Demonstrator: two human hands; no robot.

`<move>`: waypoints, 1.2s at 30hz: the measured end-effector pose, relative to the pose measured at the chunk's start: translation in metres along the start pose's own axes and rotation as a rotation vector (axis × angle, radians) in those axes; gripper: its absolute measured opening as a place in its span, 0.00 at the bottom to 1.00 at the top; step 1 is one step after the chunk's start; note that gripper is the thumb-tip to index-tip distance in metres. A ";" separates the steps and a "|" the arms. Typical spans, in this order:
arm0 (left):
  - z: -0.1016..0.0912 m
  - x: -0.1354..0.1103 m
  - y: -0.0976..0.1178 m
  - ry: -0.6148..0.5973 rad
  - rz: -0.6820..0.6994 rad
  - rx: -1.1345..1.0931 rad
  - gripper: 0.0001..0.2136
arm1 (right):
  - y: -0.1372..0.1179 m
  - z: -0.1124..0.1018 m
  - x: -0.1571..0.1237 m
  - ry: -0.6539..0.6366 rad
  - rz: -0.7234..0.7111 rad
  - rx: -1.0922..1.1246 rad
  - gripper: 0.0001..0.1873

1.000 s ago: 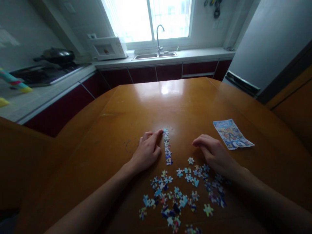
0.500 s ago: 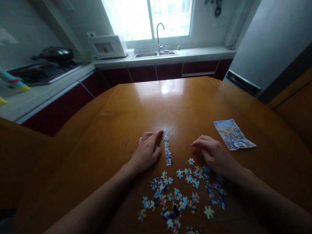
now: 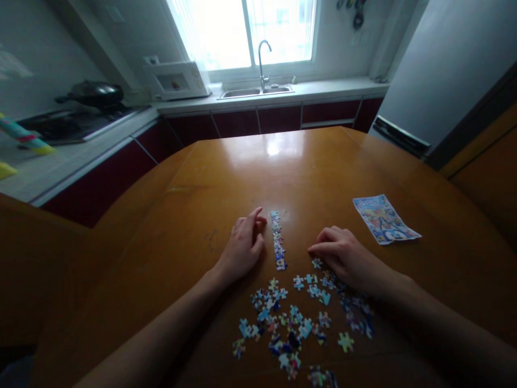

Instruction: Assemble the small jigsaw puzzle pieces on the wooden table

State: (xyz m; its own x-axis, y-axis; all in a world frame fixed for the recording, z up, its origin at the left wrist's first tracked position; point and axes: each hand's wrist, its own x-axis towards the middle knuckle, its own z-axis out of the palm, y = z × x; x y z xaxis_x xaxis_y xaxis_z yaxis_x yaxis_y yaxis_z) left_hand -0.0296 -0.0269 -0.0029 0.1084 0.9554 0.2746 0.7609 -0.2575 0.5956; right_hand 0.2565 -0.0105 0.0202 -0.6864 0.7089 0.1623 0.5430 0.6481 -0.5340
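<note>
A narrow upright strip of joined jigsaw pieces (image 3: 278,241) lies on the wooden table between my hands. Just left of it rests my left hand (image 3: 241,245), its fingers apart and holding nothing, with a small gap to the strip. My right hand (image 3: 348,255) is to the right, index finger stretched out and the other fingers loosely bent; nothing shows in it. Close under its fingers lies a single jigsaw piece (image 3: 316,263). Many loose jigsaw pieces (image 3: 306,328) are scattered nearer to me, some partly covered by my right hand and wrist.
A printed picture sheet (image 3: 385,221) lies to the right on the table (image 3: 258,178). Beyond the table's far edge are a counter with a sink (image 3: 242,93), a microwave (image 3: 177,81) and a pan (image 3: 97,94) on the stove. A fridge (image 3: 436,70) stands at right.
My left index finger has lifted away from the top of the strip, and the hand has opened a little. My right hand has shifted slightly left, its index finger reaching out further.
</note>
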 end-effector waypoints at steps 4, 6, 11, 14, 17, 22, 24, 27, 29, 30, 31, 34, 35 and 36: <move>0.000 -0.001 -0.001 0.001 -0.002 -0.009 0.26 | 0.001 0.001 0.000 0.012 -0.017 -0.006 0.13; -0.001 -0.002 -0.001 -0.003 0.003 -0.011 0.26 | 0.002 0.003 0.000 0.021 -0.023 -0.001 0.14; -0.002 0.000 0.002 -0.036 0.031 0.059 0.20 | 0.005 0.004 0.000 0.027 -0.019 0.003 0.14; -0.002 0.001 0.004 -0.073 0.048 0.170 0.20 | 0.004 0.004 0.000 0.029 -0.010 0.001 0.14; -0.002 0.002 0.006 -0.112 0.067 0.212 0.19 | 0.003 0.003 0.000 0.029 -0.005 0.002 0.14; -0.005 0.001 0.007 -0.093 0.090 0.140 0.15 | 0.004 0.004 0.000 0.037 -0.002 0.018 0.13; -0.005 0.000 0.006 -0.091 0.103 0.138 0.14 | 0.004 0.004 0.000 0.039 -0.001 0.021 0.13; -0.005 0.000 0.006 -0.087 0.112 0.136 0.12 | 0.005 0.004 0.000 0.042 -0.010 0.018 0.13; -0.006 -0.001 0.006 -0.088 0.113 0.132 0.12 | 0.004 0.004 0.000 0.042 -0.019 0.022 0.13; -0.006 0.000 0.007 -0.092 0.112 0.134 0.12 | 0.004 0.004 0.000 0.041 -0.020 0.024 0.13; -0.006 0.000 0.007 -0.097 0.110 0.137 0.12 | 0.004 0.004 0.000 0.042 -0.018 0.025 0.13; -0.006 0.000 0.008 -0.114 0.108 0.156 0.12 | 0.006 0.004 0.000 0.039 -0.011 0.022 0.13; -0.006 0.000 0.009 -0.120 0.108 0.163 0.13 | 0.006 0.004 -0.001 0.039 -0.011 0.021 0.13; -0.006 0.000 0.009 -0.125 0.109 0.171 0.13 | 0.006 0.005 -0.001 0.038 -0.012 0.020 0.12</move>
State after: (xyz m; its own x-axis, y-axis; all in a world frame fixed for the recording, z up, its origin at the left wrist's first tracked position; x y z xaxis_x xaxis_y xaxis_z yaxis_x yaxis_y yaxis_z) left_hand -0.0267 -0.0302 0.0063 0.2661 0.9366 0.2282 0.8367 -0.3419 0.4278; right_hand 0.2581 -0.0082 0.0129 -0.6735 0.7115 0.2003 0.5246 0.6510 -0.5486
